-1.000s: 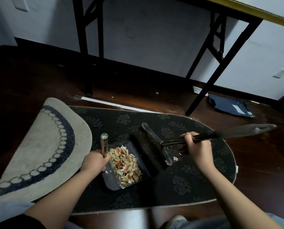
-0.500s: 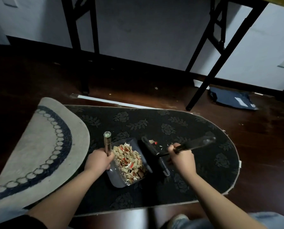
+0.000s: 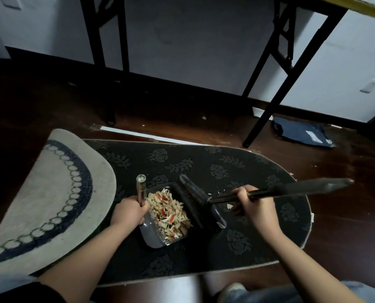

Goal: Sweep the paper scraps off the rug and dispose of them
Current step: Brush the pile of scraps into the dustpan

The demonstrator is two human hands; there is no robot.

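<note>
- dark wood floor (image 3: 346,215) meets a pale wall; black folding table legs (image 3: 267,106) stand behind.
- a dark floral rug (image 3: 226,169) lies across, a grey half-round mat (image 3: 46,193) overlapping its left end.
- the dustpan (image 3: 158,239) on the rug holds paper scraps (image 3: 169,213), its mouth facing right.
- left hand (image 3: 128,212) grips the upright dustpan handle (image 3: 141,189).
- right hand (image 3: 253,203) grips the brush (image 3: 193,200), whose shaft runs right and slightly up.

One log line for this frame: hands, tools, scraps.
left hand grips dustpan handle | right hand grips brush | scraps in dustpan | few scraps left on rug
</note>
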